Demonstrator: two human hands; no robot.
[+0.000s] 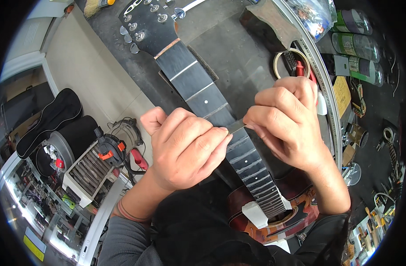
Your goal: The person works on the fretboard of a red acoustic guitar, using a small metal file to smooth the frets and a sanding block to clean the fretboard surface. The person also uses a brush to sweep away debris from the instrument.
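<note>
Together, one left hand (185, 150) and one right hand (286, 120) pinched one narrow greyish strip (237, 127) across one black, white-dotted guitar fretboard (192, 80).

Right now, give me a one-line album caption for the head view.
Left hand and right hand hold a thin strip across a guitar fretboard.

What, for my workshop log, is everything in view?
guitar: one, dark neck, reddish body, centre
thin strip: one, dark, across guitar's neck
work surface: one, dark grey, beneath guitar
ring: one, cream, upper right
bottles: three, clear, upper right
soft case: one, black, left
power tool: one, black and orange, left
clutter: uncountable, mixed, lower left
left hand: one, bare, strip's left end
right hand: one, bare, strip's right end
</note>
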